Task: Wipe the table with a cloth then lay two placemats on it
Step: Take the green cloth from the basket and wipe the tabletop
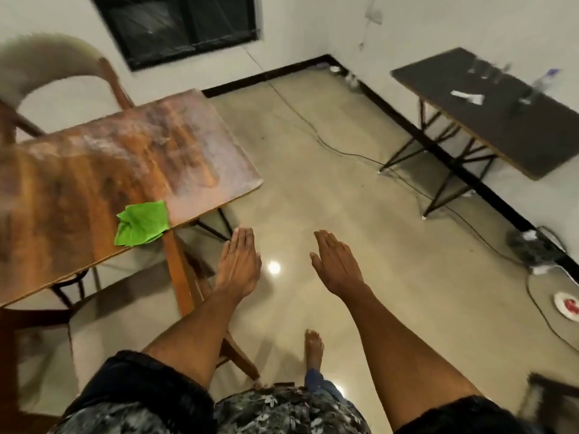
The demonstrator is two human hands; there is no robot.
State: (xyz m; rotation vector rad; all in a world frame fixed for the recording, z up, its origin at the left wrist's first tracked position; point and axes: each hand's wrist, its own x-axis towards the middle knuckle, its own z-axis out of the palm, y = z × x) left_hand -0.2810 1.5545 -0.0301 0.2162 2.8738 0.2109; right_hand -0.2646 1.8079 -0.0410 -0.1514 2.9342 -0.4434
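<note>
Now crumpled green cloth (142,223) on worn wooden table (94,164); left hand (239,260), right hand (336,261) flat, empty.

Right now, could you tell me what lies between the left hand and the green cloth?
In the head view, only the wooden table's near edge and its leg beneath separate the left hand from the green cloth; nothing else.

no readable text from my end, no labels, brands, numbers or signs legible anywhere, frame motion-blurred, small items on the far dark table (517,126) too smeared to read
</note>
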